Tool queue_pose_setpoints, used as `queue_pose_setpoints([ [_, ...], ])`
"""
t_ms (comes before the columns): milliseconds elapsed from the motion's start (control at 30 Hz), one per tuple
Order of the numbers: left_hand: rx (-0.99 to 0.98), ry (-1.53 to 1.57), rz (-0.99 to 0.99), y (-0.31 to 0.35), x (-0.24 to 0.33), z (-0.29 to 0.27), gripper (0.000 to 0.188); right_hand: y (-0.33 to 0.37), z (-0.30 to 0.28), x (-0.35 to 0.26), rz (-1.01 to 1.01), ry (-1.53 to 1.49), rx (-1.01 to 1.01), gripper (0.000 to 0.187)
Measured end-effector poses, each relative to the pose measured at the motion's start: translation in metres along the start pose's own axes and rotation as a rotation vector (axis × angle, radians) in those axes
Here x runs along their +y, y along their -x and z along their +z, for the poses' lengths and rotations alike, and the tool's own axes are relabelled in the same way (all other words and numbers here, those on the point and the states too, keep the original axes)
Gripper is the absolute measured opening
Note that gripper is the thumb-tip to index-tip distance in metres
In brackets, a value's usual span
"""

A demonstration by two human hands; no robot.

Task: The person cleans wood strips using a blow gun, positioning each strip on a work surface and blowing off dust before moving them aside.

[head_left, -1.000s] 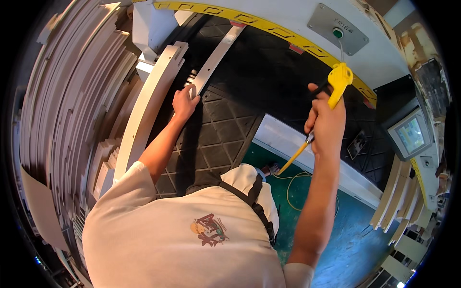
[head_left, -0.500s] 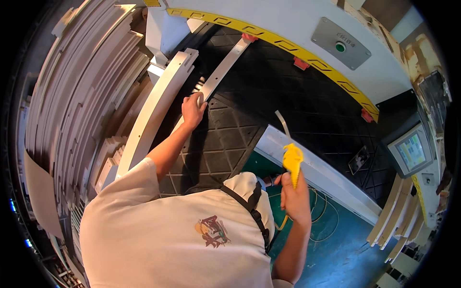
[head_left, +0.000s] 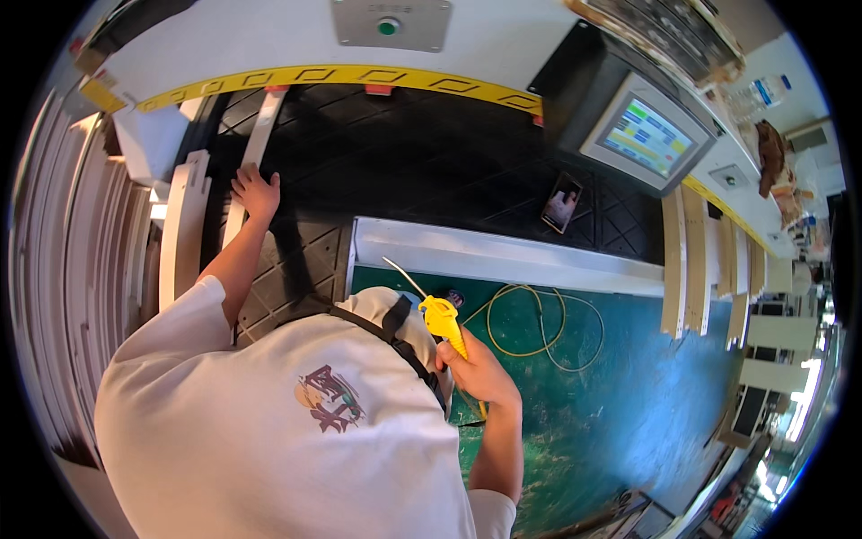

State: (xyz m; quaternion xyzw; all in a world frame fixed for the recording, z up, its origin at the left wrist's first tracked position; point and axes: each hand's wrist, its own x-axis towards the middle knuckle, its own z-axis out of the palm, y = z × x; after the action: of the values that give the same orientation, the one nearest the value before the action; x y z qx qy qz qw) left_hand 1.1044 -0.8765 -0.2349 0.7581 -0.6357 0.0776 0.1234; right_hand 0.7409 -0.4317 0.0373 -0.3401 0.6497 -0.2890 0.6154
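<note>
At the far left, my left hand (head_left: 256,191) rests on a long, narrow white bar (head_left: 265,126) with its fingers spread. The bar lies on the black grid-patterned machine bed (head_left: 386,162), and its far end meets a red block (head_left: 277,89). Beside it on the left runs a thicker white beam (head_left: 184,234) with a notched end. My right hand (head_left: 479,368) grips a yellow air blow gun (head_left: 440,319) in front of my body. Its thin nozzle tube slants up to the left, and a yellow hose hangs beneath the hand.
A white rail (head_left: 512,250) edges the bed. Yellow hose (head_left: 489,328) lies coiled on the green floor (head_left: 611,386). A phone (head_left: 562,203) lies on the bed near a touchscreen panel (head_left: 648,135). Light profiles (head_left: 696,260) stand at right, and stacked long panels (head_left: 76,269) at left.
My view has swung to the right, showing more of the screen and floor. My left hand's fingers have spread out over the bar. The blow gun stays in my right hand.
</note>
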Motion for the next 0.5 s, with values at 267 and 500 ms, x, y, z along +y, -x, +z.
queue_pose_setpoints([
  [267,-0.656,1.084,0.438,0.025,0.248,-0.054,0.031,-0.014,-0.002,0.055,-0.033,-0.468,0.177,0.034],
  [500,-1.050,0.987,0.944,0.133,0.439,-0.080,0.046,-0.001,0.024,0.072,-0.094,-1.200,0.552,0.071],
])
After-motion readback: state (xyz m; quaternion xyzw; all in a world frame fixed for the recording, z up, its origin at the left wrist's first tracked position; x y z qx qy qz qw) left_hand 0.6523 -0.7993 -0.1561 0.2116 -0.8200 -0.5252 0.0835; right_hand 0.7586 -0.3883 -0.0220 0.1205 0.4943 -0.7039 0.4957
